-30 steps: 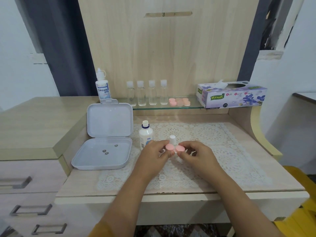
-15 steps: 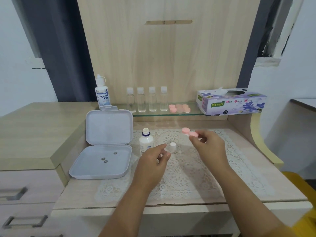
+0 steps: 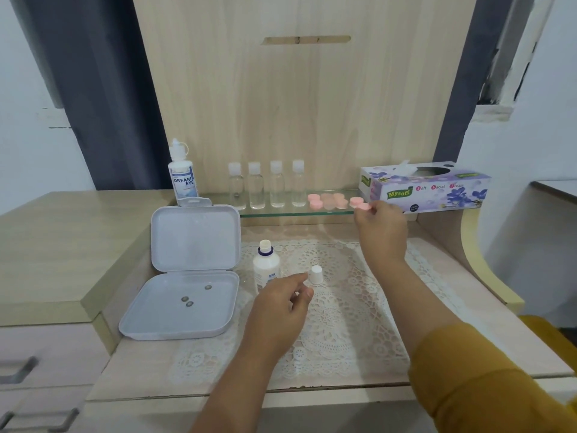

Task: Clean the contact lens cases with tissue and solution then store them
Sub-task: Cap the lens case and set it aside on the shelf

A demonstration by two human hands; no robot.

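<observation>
Since half a second ago, the right hand (image 3: 379, 228) has carried a pink contact lens case (image 3: 359, 204) away from above the lace mat (image 3: 343, 323) and back to the glass shelf (image 3: 281, 211). It pinches the case at the shelf's front edge, just beside the tissue box (image 3: 437, 190) and near the other pink lens cases (image 3: 327, 201) resting there. The left hand (image 3: 281, 304) has stayed low over the mat, holding nothing, its fingers loosely curled, near a small white cap (image 3: 316, 274) that stands upright on the lace. An uncapped white solution bottle (image 3: 266, 267) stands just left of that hand. Further left, a pale storage box (image 3: 187, 276) lies open, with three small dark round pieces (image 3: 187, 300) in its base. On the shelf stand four clear bottles (image 3: 267, 189) in a row, with a larger solution bottle (image 3: 182, 176) at the left end.
</observation>
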